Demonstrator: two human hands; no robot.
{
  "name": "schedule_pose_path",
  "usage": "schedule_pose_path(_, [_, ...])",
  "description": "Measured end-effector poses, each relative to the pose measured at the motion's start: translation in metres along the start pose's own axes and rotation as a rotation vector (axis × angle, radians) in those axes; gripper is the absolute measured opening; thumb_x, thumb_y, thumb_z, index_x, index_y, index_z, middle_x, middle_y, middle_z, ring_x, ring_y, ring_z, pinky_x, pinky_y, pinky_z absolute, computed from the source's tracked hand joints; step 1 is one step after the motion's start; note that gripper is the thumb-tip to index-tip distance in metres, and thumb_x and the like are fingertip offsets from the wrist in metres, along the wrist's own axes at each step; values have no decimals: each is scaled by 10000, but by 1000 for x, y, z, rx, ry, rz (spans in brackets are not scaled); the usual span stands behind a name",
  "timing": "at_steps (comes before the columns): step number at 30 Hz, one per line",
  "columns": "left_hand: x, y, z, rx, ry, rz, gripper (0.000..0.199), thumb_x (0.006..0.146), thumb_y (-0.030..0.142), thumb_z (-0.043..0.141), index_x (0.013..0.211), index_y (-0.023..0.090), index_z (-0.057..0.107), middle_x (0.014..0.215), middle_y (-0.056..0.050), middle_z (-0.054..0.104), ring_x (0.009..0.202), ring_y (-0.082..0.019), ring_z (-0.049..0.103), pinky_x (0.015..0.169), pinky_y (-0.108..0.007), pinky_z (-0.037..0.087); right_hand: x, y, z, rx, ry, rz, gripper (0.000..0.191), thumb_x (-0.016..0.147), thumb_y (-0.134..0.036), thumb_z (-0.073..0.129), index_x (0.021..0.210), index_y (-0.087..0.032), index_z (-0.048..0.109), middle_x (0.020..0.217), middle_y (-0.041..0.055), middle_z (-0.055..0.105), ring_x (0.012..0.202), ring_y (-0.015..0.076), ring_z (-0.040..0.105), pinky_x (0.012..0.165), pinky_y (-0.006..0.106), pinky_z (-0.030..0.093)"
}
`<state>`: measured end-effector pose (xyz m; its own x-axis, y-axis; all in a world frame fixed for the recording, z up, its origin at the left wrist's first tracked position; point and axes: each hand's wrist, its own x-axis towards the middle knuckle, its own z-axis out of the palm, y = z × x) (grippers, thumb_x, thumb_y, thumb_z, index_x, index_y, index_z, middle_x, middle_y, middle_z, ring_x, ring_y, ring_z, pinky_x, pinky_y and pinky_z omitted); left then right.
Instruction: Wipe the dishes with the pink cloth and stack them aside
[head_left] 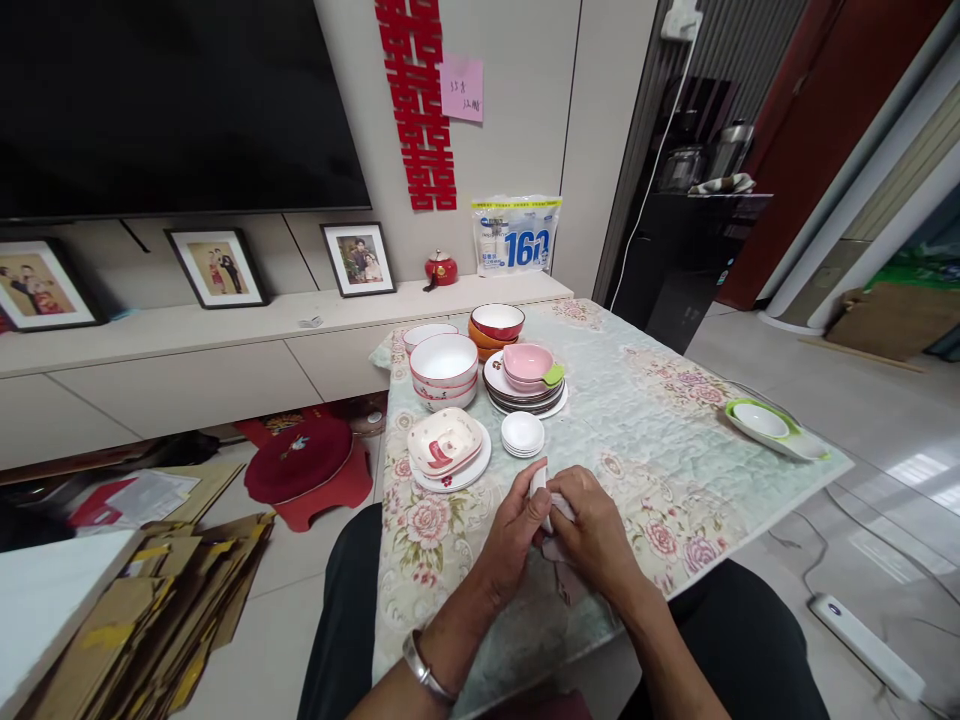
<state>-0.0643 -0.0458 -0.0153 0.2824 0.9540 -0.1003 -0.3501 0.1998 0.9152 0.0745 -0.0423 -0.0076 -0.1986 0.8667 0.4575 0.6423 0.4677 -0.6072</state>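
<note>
Near the table's front edge, my left hand [517,530] is closed around a small white dish [538,482], seen edge-on and mostly covered by fingers. Against its other side, my right hand [592,525] grips a pale cloth [556,548] that hangs below the fingers. Just beyond my hands sits a stack of small white dishes [523,432]. To their left, square patterned bowls [445,440] rest on a white plate [480,466]. Farther back are white bowls with red rims [444,362], red and orange bowls [498,321], and a pink bowl [528,362] on stacked plates [525,401].
A green-rimmed dish [776,428] holding a white one lies near the right edge of the floral tablecloth [600,400]. Behind the table runs a low cabinet [300,325] with framed photos. A red stool [300,460] and flattened cardboard [150,620] are at left.
</note>
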Motion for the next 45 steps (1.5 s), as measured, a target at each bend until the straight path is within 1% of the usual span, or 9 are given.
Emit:
schedule_pose_path(6, [2,-1,5,-196,-70,-20,589,883,529,575,1344,168,522,825,-16,564,606,-97,464,505,-216,385,0,-6,6,-145,170,-5,104,916,-182,508,902,-190,610,848,71,591,854,244,529,762,376,432])
schedule_pose_path(11, [0,2,6,-172,-106,-75,691,815,520,677,1384,175,493,882,-29,597,590,-88,488,506,-217,411,-1,-11,7,80,265,152,89,877,-234,563,910,-206,641,880,60,635,836,231,588,751,357,468])
schedule_pose_path(15, [-1,3,6,-192,-66,-73,699,798,512,700,1373,181,482,950,-36,594,635,-98,526,515,-215,435,-1,-14,0,421,93,353,163,900,-335,577,966,-212,661,826,29,675,654,186,608,608,303,489])
schedule_pose_path(21, [1,4,8,-300,-5,-6,527,849,474,661,1268,179,537,863,-11,594,627,-92,520,536,-207,433,4,-16,-15,457,-125,70,231,923,-285,564,1114,-229,681,1129,68,663,1061,221,616,935,343,471])
schedule_pose_path(25, [2,5,9,-390,33,43,421,834,440,698,1136,162,600,971,-46,634,857,-134,587,741,-226,477,2,-15,-11,357,-130,-7,375,861,-187,618,1229,-258,633,1143,66,651,1075,220,598,933,349,472])
schedule_pose_path(27, [2,5,8,-385,31,14,464,829,473,693,1164,171,581,931,-34,635,796,-130,587,693,-233,477,1,-14,-8,335,-96,5,353,865,-176,600,1203,-267,653,1109,60,667,1037,219,610,905,345,477])
schedule_pose_path(31, [2,6,6,-335,9,-40,578,819,513,685,1257,175,519,798,-2,609,611,-111,553,514,-221,406,0,-10,-10,539,-38,192,261,866,-283,627,1118,-247,688,951,37,699,827,200,643,746,305,507])
schedule_pose_path(34, [1,7,6,-292,8,-49,581,760,459,761,1217,160,563,812,-17,620,656,-127,595,536,-224,408,-1,-2,-13,806,31,406,286,826,-387,683,1061,-224,682,800,2,680,656,170,604,613,274,488])
schedule_pose_path(45, [3,11,6,-344,68,26,390,644,294,863,889,142,600,851,-44,695,780,-138,612,763,-271,459,2,11,-13,903,213,563,414,693,-429,812,996,-173,692,868,32,697,750,179,606,692,276,485])
